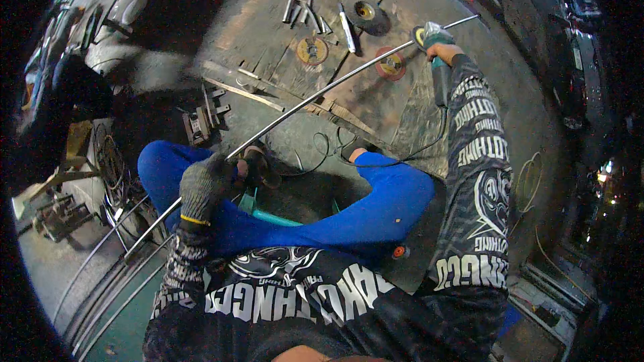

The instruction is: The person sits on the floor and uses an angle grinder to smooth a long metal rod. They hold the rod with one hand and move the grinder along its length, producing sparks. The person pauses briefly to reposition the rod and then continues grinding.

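A long, thin metal tube [322, 88] slants across my lap from lower left to upper right. My left hand [203, 188], in a grey knit glove with a yellow cuff edge, is closed around it near its lower end. At the far right, my right hand [441, 50] grips an angle grinder [440, 86] with a dark green body. The grinder's yellowish disc [419, 37] is at the tube near its upper end; whether they touch I cannot tell. A black cable [429, 141] trails from the grinder toward my feet.
Worn boards [349, 87] hold two round discs, one yellowish [312, 51] and one reddish [390, 64], a black wheel [369, 15], a whitish stick-shaped tool [347, 29] and several short metal pieces [305, 15]. A metal bracket-like fixture [203, 119] stands left of them. More rods [121, 295] lie lower left.
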{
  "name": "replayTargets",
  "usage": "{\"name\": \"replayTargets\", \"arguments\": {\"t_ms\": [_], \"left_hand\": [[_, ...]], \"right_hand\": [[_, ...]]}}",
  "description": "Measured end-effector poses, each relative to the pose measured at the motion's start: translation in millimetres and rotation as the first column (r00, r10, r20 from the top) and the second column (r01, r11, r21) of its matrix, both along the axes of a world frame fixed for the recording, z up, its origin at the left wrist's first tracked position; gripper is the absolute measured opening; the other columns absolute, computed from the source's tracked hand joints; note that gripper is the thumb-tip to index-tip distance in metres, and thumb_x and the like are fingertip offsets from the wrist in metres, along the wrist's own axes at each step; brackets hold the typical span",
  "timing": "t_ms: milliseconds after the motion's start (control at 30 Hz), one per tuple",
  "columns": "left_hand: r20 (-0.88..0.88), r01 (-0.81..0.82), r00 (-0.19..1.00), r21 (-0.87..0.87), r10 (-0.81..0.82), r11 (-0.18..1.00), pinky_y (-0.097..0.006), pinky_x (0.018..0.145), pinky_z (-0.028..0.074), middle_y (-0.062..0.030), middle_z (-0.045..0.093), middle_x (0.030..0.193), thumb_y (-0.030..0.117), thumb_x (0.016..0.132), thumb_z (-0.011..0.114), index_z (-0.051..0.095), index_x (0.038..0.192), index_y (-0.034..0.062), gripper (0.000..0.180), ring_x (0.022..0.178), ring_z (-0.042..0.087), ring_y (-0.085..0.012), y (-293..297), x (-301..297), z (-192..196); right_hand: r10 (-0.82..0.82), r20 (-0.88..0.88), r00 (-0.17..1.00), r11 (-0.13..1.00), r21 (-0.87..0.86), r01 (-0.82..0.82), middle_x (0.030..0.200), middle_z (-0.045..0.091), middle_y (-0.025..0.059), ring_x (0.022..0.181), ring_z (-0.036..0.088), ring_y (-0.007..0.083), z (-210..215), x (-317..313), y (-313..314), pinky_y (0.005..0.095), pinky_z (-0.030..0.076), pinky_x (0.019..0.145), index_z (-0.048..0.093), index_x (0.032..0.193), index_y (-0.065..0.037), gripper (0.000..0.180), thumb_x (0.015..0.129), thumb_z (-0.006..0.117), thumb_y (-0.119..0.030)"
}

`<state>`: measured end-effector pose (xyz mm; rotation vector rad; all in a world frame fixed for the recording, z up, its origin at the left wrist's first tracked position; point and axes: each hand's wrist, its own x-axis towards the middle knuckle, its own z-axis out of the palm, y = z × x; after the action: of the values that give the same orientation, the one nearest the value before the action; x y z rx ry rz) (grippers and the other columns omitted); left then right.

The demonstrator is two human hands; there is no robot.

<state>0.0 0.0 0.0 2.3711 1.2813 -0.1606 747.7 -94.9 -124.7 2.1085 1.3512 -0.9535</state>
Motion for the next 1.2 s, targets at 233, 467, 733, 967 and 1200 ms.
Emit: {"name": "replayTargets", "arguments": {"t_ms": [233, 467, 733, 967, 1200], "left_hand": [[0.022, 0.049, 0.999, 0.010, -0.049, 0.999, -0.053, 0.072, 0.054, -0.0206, 0.069, 0.080, 0.038, 0.093, 0.058, 0.071, 0.093, 0.0087, 0.032, 0.081, 0.068, -0.0413, -9, 0, -10], [0.043, 0.073, 0.996, -0.006, -0.072, 0.997, -0.054, 0.075, 0.053, -0.0205, 0.071, 0.088, 0.045, 0.097, 0.055, 0.072, 0.097, 0.0112, 0.038, 0.086, 0.069, -0.0428, -4, 7, -13], [0.141, 0.207, 0.967, 0.036, -0.210, 0.978, -0.053, 0.083, 0.054, -0.0218, 0.072, 0.095, 0.049, 0.098, 0.052, 0.075, 0.097, 0.0071, 0.048, 0.091, 0.069, -0.0411, 5, 14, -35], [0.184, 0.221, 0.952, 0.145, -0.246, 0.964, -0.053, 0.083, 0.055, -0.0232, 0.072, 0.097, 0.049, 0.094, 0.056, 0.074, 0.103, 0.0076, 0.046, 0.093, 0.069, -0.0424, 6, 6, -53], [0.159, 0.100, 0.982, 0.035, -0.104, 0.994, -0.052, 0.081, 0.054, -0.0210, 0.071, 0.098, 0.044, 0.092, 0.061, 0.073, 0.097, 0.0073, 0.039, 0.093, 0.068, -0.0413, 4, 13, -38]], "right_hand": [[-0.427, -0.048, 0.903, 0.827, 0.384, 0.411, 0.110, 0.074, 0.0111, 0.103, 0.067, 0.0270, 130, -211, -29, 0.0392, 0.052, 0.090, 0.078, 0.098, -0.010, 0.049, 0.063, 0.077, -0.045], [-0.433, 0.031, 0.901, 0.868, 0.286, 0.407, 0.120, 0.070, 0.0183, 0.114, 0.065, 0.0327, 100, -279, -12, 0.0402, 0.051, 0.098, 0.077, 0.106, -0.020, 0.055, 0.062, 0.078, -0.053], [-0.221, 0.035, 0.975, 0.944, 0.257, 0.205, 0.121, 0.069, 0.0204, 0.112, 0.066, 0.0335, 111, -363, -3, 0.0400, 0.053, 0.096, 0.075, 0.112, -0.018, 0.058, 0.065, 0.079, -0.053], [-0.194, 0.079, 0.978, 0.892, 0.429, 0.142, 0.099, 0.072, 0.0234, 0.094, 0.069, 0.0371, 88, -411, 12, 0.0419, 0.054, 0.085, 0.077, 0.095, -0.014, 0.050, 0.065, 0.075, -0.053], [-0.413, -0.098, 0.905, 0.753, 0.522, 0.400, 0.112, 0.071, 0.0242, 0.102, 0.069, 0.0344, 102, -452, 6, 0.0380, 0.055, 0.089, 0.073, 0.100, 0.003, 0.065, 0.058, 0.084, -0.046]]}}
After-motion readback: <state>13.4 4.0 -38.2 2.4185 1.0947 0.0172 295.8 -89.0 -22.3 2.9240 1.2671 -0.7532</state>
